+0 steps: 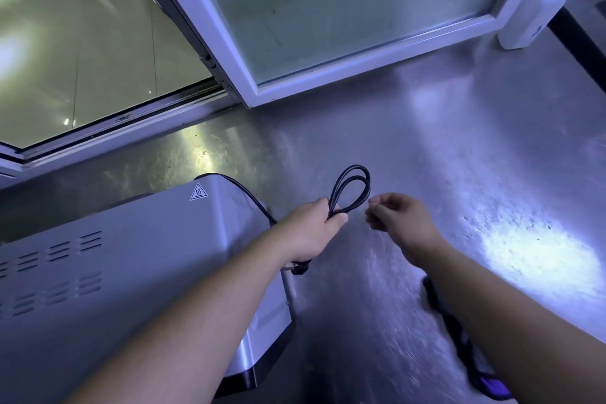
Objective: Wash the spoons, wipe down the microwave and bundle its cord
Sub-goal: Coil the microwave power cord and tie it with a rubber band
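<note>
Microwave (114,272): silver casing with vent slots and a hot-surface triangle, standing at the left of a steel counter (426,157). Cord (333,198): black, folded into two loops (plug end hangs under the wrist), gripped by the left hand (311,226) beside the casing. Right hand (400,216): close by, not touching, fingers loosely curled, nothing seen in it.

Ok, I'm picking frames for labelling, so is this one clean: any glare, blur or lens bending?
Head view: bright glare patches on the steel counter; wide-angle lens skews the window frame; the dark object at bottom right is smeared; the cord loop in the left hand is sharp.
</note>
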